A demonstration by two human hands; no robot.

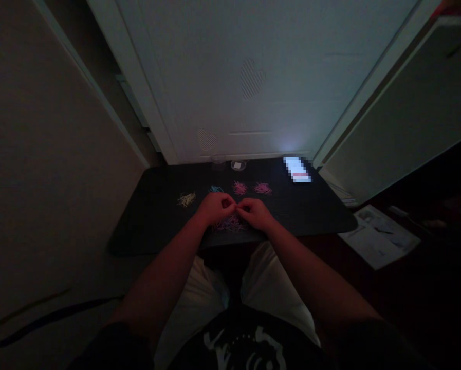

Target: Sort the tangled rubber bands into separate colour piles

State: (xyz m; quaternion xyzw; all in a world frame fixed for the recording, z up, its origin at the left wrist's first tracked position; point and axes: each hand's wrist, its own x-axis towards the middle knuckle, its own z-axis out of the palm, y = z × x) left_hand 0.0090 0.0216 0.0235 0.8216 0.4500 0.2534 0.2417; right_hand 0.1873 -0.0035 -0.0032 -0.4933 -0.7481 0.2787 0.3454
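My left hand [216, 208] and my right hand [254, 211] meet fingertip to fingertip over the dark table [149, 216]. Both are closed in a pinch; whatever lies between the fingertips is too small to make out. Just below them is a mixed pile of thin pink and purple pieces [228, 224], partly covered by the hands. Beyond the hands lie a blue pile [215, 189], a pink pile [240, 188] and another pink pile [263, 188]. A pale yellowish pile [186, 199] lies left of my left hand.
A lit phone [297, 169] rests at the table's back right. Near the back edge are a small round clear lid or dish [238, 165] and a faint clear container [218, 163]. A pale panel [253, 118] rises behind the table. Printed paper [380, 236] lies lower right.
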